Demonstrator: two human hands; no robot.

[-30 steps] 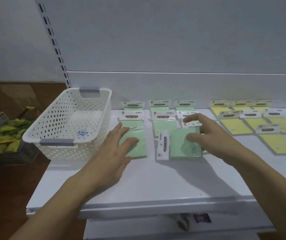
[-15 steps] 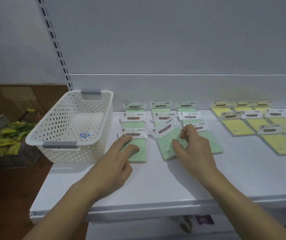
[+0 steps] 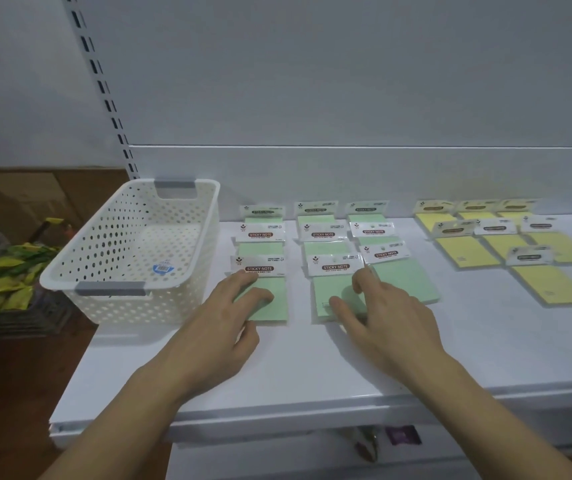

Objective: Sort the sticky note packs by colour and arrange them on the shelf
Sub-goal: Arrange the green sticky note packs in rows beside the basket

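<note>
Green pack (image 3: 329, 289) straightened; nine green, seven yellow packs (image 3: 551, 285).

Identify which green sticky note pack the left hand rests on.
The front pack of the leftmost green column, nearest the basket: the left hand lies on it. The right hand touches the middle column's front pack.

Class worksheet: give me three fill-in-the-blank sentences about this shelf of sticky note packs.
The white basket stands to the ____ of the green packs.
The green packs lie in ____ columns.
The neighbouring packs are coloured ____.
Missing words: left; three; yellow.
</note>
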